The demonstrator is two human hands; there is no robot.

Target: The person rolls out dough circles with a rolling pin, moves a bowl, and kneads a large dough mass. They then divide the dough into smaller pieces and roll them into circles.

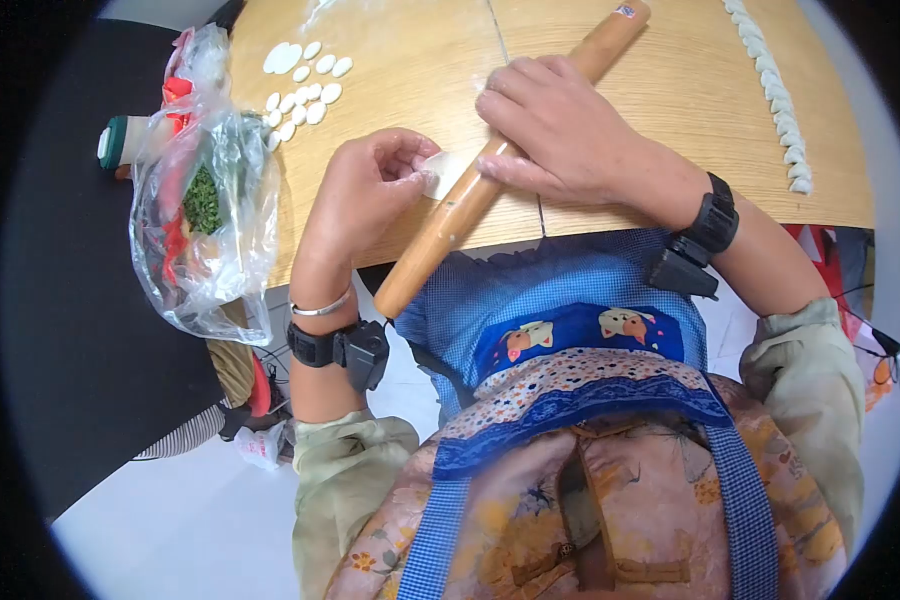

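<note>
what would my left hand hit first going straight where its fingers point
Most likely the rolling pin, just past the thin dough piece pinched in the left hand, though depth is hard to judge.

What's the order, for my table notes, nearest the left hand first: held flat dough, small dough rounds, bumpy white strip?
1. Flat dough, in the left hand's fingers.
2. Small dough rounds, upper left.
3. Bumpy white strip, far right.

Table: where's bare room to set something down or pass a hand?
Widest: table between pin and dough row, at right. A smaller, flour-dusted patch lies between dough rounds and the pin's far end. Crowded: centre near edge, with left hand, right hand, wrapper; left edge, bag beside rounds.
</note>
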